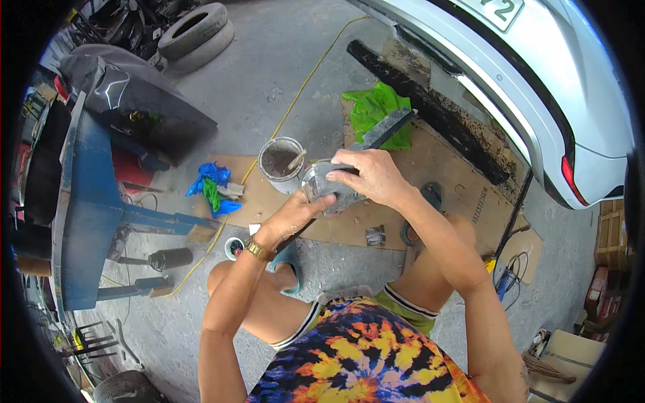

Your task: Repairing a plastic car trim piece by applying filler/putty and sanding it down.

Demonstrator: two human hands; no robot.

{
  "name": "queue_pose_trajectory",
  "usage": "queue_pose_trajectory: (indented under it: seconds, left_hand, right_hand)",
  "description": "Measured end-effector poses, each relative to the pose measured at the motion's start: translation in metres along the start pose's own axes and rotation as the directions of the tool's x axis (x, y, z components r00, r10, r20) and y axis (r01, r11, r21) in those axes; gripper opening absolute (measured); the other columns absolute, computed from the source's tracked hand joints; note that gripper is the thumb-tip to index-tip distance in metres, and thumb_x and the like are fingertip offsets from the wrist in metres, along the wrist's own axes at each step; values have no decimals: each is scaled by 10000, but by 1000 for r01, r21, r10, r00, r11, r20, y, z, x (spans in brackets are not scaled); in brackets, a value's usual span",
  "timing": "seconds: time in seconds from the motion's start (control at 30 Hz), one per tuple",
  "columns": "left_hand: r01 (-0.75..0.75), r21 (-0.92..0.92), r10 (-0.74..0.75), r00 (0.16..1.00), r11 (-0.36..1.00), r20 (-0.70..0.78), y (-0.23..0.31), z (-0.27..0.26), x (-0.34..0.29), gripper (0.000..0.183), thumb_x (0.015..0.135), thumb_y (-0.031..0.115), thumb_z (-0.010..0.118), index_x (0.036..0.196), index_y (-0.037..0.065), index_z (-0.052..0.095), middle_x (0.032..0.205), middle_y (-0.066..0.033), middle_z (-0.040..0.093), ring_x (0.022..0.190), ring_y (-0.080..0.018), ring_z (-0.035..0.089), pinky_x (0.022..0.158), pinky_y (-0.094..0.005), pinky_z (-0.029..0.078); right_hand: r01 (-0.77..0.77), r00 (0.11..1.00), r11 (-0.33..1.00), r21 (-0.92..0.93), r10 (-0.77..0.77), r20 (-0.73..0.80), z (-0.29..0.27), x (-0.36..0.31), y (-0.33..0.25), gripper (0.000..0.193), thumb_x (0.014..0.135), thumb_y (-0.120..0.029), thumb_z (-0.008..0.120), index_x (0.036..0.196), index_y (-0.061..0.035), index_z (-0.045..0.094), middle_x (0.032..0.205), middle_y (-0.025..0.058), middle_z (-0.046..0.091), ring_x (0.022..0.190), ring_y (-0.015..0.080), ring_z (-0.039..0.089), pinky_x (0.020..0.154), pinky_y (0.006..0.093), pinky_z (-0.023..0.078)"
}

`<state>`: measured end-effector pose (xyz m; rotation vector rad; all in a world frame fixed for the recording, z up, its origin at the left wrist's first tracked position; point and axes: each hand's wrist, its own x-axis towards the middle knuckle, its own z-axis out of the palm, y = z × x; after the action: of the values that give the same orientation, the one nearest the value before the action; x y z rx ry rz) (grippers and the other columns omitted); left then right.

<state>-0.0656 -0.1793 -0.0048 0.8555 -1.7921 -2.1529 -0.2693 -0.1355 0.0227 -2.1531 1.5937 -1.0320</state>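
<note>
A long dark strip-shaped part with a rounded, dusty grey section (321, 180) is held up in front of my knees. My left hand (306, 209) is closed around the lower side of that section, thumb on top. Over its upper side, my right hand (371, 176) has its fingers bent onto a thin dark pad-like piece (345, 167), mostly hidden by them. The strip's far end (393, 127) points away to the right. Just beyond my left hand stands a bucket (285, 183) of murky brown-grey liquid, with a light-coloured handle sticking out.
Flattened cardboard (463, 201) lies under the work, with a green plastic bag (376, 111) on it. Blue and green crumpled plastic (209, 187) sits left of the bucket. A yellow cord (306, 84) crosses the floor. A white car (537, 87) stands right, a blue metal stand (94, 208) left.
</note>
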Motion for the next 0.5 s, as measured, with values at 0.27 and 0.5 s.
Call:
queue_pose_trajectory:
  seconds: [0.27,0.5]
  left_hand:
    - [-406,-369,227,869,836,-440,27,23,2,294,944,219,572,1157,21,531,1082,-55,589,920,-141,587,810,-307,539]
    - [-161,-198,131,979,967,-158,23,25,-8,350,903,155,622,1189,-16,513,1028,-79,631,883,-210,656,724,-332,571]
  right_hand:
    - [-476,850,626,618,507,142,-35,-21,40,168,855,-190,673,836,-27,637,760,-46,556,721,48,482,649,223,397]
    - [-273,823,587,762,553,-132,-53,2,40,236,852,-243,682,910,-19,641,835,-14,606,758,68,523,690,240,423]
